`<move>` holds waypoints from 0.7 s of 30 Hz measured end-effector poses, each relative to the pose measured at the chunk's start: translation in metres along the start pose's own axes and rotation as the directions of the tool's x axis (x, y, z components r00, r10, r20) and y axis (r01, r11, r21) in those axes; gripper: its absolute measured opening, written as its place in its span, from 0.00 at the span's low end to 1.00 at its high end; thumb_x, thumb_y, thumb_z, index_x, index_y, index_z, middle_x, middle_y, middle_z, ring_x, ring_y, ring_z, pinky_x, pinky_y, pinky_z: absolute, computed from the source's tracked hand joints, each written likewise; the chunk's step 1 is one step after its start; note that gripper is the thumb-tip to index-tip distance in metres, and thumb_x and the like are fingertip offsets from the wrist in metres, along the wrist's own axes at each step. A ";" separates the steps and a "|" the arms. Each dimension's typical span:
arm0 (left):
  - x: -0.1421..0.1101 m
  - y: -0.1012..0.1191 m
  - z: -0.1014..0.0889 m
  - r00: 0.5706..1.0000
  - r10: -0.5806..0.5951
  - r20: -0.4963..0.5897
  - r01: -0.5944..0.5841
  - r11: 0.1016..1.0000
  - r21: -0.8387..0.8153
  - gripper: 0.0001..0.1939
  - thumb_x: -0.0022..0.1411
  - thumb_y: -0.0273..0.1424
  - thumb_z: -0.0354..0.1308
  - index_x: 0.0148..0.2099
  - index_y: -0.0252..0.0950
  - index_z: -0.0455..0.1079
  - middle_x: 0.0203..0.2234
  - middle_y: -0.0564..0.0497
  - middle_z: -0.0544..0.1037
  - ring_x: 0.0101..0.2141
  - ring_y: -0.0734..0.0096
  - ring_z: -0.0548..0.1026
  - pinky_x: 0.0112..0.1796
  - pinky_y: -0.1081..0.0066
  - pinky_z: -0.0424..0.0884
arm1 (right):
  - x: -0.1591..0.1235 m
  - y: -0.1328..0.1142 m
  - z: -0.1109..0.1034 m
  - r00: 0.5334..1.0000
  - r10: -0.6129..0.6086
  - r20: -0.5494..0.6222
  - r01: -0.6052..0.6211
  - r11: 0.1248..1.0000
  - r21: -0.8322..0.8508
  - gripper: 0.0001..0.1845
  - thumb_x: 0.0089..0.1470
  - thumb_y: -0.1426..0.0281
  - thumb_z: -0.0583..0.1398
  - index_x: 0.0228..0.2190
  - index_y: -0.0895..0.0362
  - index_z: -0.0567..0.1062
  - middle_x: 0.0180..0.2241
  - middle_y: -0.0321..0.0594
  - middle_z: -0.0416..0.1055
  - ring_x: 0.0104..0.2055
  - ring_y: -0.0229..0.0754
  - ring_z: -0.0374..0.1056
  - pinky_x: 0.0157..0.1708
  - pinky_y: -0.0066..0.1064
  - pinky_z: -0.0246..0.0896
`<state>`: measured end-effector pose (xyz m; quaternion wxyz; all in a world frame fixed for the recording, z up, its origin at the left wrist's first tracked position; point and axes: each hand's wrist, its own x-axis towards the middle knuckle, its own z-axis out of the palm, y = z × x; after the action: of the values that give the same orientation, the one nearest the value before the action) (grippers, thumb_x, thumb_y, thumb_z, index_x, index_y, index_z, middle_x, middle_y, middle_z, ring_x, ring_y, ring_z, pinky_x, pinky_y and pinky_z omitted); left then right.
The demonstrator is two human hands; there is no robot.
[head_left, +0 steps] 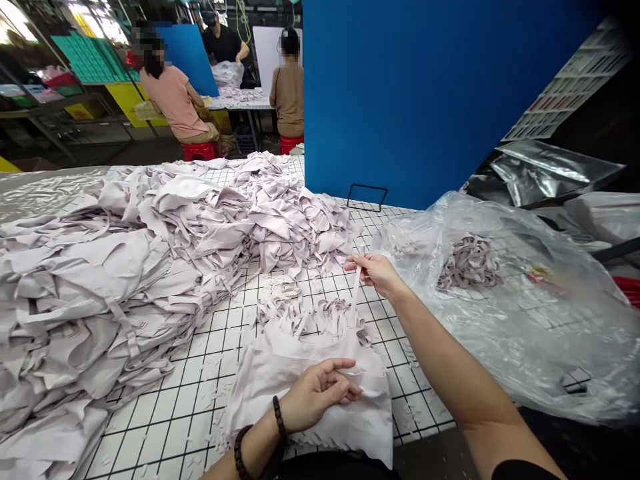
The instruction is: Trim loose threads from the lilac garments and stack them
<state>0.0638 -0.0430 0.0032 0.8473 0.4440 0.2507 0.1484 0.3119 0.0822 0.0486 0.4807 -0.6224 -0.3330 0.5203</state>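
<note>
A stack of pale lilac cloth pieces (310, 360) lies in front of me, with narrow straps bunched along its far edge. Pinched between the thumb and fingers of my right hand (377, 273) is one thin strap (356, 293), pulled up taut from the stack. My left hand (320, 393) lies over the top piece, index finger stretched out and the others loosely bent, with nothing visible in it. Dark bead bracelets (278, 417) circle that wrist. Beyond the stack lie small cloth scraps (283, 288).
Heaped cloth pieces (115, 280) cover the left and far side of the grid-patterned table (165, 413). A blue panel (390, 100) stands behind. At right, a clear plastic bag (530, 320) spreads near a bundle of straps (470, 263). Several people (175, 100) are in the background.
</note>
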 end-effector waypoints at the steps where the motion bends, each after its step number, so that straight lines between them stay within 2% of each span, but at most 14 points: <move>1: 0.000 0.000 0.000 1.000 -0.003 -0.001 0.003 1.000 -0.005 0.26 0.60 0.38 0.57 0.56 0.30 0.60 0.41 0.37 0.77 0.42 0.62 0.75 0.43 0.64 0.68 | -0.002 -0.002 0.001 0.999 -0.036 0.012 0.036 0.999 -0.030 0.13 0.53 0.65 0.59 0.34 0.63 0.75 0.31 0.47 0.77 0.13 0.27 0.54 0.09 0.19 0.39; 3: -0.001 0.002 0.000 1.000 -0.013 -0.002 0.013 1.000 -0.027 0.26 0.60 0.39 0.57 0.56 0.29 0.60 0.41 0.37 0.77 0.42 0.62 0.76 0.42 0.65 0.69 | -0.012 -0.005 0.006 0.985 -0.161 0.057 0.168 0.976 -0.138 0.14 0.54 0.63 0.58 0.35 0.61 0.76 0.33 0.46 0.77 0.14 0.28 0.56 0.11 0.21 0.46; 5: -0.002 0.007 0.000 0.999 -0.037 -0.007 0.036 0.994 -0.099 0.26 0.62 0.41 0.54 0.56 0.28 0.61 0.41 0.36 0.77 0.41 0.62 0.76 0.42 0.65 0.69 | -0.033 -0.005 0.013 0.926 -0.343 0.154 0.375 0.874 -0.309 0.13 0.55 0.64 0.56 0.35 0.59 0.78 0.37 0.44 0.76 0.21 0.31 0.64 0.18 0.23 0.57; 7: -0.003 0.014 0.000 0.999 -0.049 -0.020 0.043 0.973 -0.228 0.28 0.64 0.46 0.47 0.56 0.29 0.61 0.42 0.36 0.76 0.40 0.61 0.77 0.42 0.64 0.69 | -0.060 -0.001 0.020 0.807 -0.476 0.349 0.590 0.652 -0.476 0.12 0.57 0.70 0.54 0.39 0.55 0.77 0.39 0.40 0.75 0.31 0.36 0.69 0.30 0.26 0.63; 9: -0.004 0.020 0.000 0.998 -0.030 -0.050 0.012 0.945 -0.327 0.29 0.64 0.49 0.43 0.55 0.30 0.61 0.43 0.37 0.75 0.39 0.61 0.77 0.42 0.64 0.70 | -0.089 0.007 0.027 0.670 -0.473 0.572 0.740 0.371 -0.561 0.16 0.57 0.74 0.53 0.45 0.52 0.74 0.38 0.39 0.75 0.36 0.38 0.69 0.32 0.27 0.62; 10: -0.004 0.021 0.001 0.997 -0.019 -0.071 -0.006 0.942 -0.336 0.28 0.63 0.48 0.45 0.54 0.30 0.62 0.42 0.38 0.75 0.38 0.62 0.77 0.40 0.65 0.71 | -0.102 0.011 0.029 0.615 -0.444 0.652 0.783 0.243 -0.573 0.17 0.58 0.74 0.53 0.46 0.53 0.73 0.37 0.40 0.75 0.35 0.38 0.69 0.30 0.26 0.61; 11: -0.004 0.022 0.002 0.995 -0.018 -0.096 -0.013 0.948 -0.317 0.26 0.62 0.47 0.50 0.52 0.30 0.64 0.41 0.39 0.76 0.36 0.64 0.78 0.38 0.68 0.71 | -0.114 0.016 0.031 0.574 -0.416 0.705 0.806 0.136 -0.576 0.16 0.58 0.74 0.53 0.47 0.54 0.72 0.37 0.41 0.74 0.35 0.38 0.68 0.29 0.27 0.60; 13: -0.005 0.021 0.006 0.987 -0.052 -0.149 0.015 0.971 -0.240 0.21 0.58 0.42 0.58 0.44 0.29 0.66 0.34 0.41 0.77 0.31 0.67 0.78 0.32 0.73 0.72 | -0.133 0.025 0.031 0.535 -0.383 0.753 0.814 -0.003 -0.580 0.15 0.58 0.72 0.53 0.46 0.56 0.72 0.36 0.42 0.74 0.34 0.39 0.67 0.29 0.28 0.58; 15: -0.005 0.017 0.011 0.976 -0.108 -0.188 0.073 0.980 -0.183 0.21 0.55 0.42 0.60 0.41 0.29 0.65 0.30 0.44 0.77 0.26 0.68 0.78 0.27 0.75 0.71 | -0.145 0.032 0.028 0.534 -0.381 0.755 0.804 -0.050 -0.593 0.13 0.58 0.72 0.53 0.45 0.56 0.72 0.35 0.42 0.74 0.34 0.40 0.66 0.30 0.30 0.58; 19: -0.009 0.015 0.022 0.971 -0.149 -0.187 0.125 0.983 -0.131 0.30 0.54 0.43 0.61 0.54 0.36 0.56 0.34 0.46 0.77 0.25 0.67 0.78 0.24 0.73 0.72 | -0.157 0.043 0.020 0.539 -0.425 0.727 0.797 -0.022 -0.604 0.13 0.59 0.72 0.52 0.45 0.56 0.71 0.39 0.43 0.73 0.35 0.40 0.65 0.33 0.30 0.58; 21: -0.009 0.014 0.025 0.974 -0.135 -0.183 0.119 0.988 -0.093 0.30 0.54 0.43 0.61 0.54 0.36 0.55 0.34 0.45 0.77 0.25 0.67 0.78 0.23 0.74 0.72 | -0.159 0.049 0.017 0.537 -0.457 0.709 0.793 -0.012 -0.609 0.14 0.59 0.71 0.53 0.46 0.57 0.70 0.41 0.45 0.72 0.36 0.40 0.65 0.33 0.31 0.59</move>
<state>0.0698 -0.0562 0.0297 0.8449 0.3759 0.3517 0.1454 0.2532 -0.0744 0.0545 0.1756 -0.4576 -0.8701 0.0516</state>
